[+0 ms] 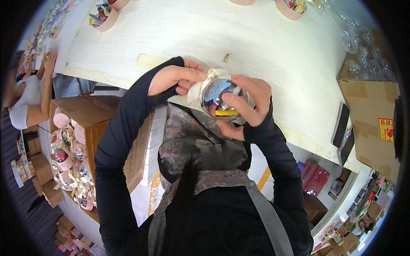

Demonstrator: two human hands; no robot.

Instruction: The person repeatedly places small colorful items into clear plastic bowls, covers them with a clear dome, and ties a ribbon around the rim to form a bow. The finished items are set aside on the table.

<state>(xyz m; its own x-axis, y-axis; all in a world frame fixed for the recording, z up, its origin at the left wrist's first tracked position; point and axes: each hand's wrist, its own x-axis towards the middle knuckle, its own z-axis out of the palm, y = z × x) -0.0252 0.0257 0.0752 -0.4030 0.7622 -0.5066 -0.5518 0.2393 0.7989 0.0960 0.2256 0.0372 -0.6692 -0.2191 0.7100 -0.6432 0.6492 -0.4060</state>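
My right hand (pixel 250 102) holds a clear plastic dome (pixel 217 96) with small wrapped items inside, one of them yellow; the fingers and thumb press on its side and top. A cream ribbon (pixel 195 91) runs around the dome's rim and is gathered at its top left. My left hand (pixel 182 78) pinches this ribbon between thumb and fingers at the dome's left side. Both hands are over the near edge of the white table (pixel 262 41). The underside of the dome is hidden.
Pink round boxes with small packets (pixel 107 20) (pixel 290 9) stand at the table's far side. A carton (pixel 368 112) with clear domes (pixel 368 60) is at right, beside a phone (pixel 341 124). At left, an open carton (pixel 102 107) holds several filled domes (pixel 72 153); beyond is a co-worker (pixel 30 99).
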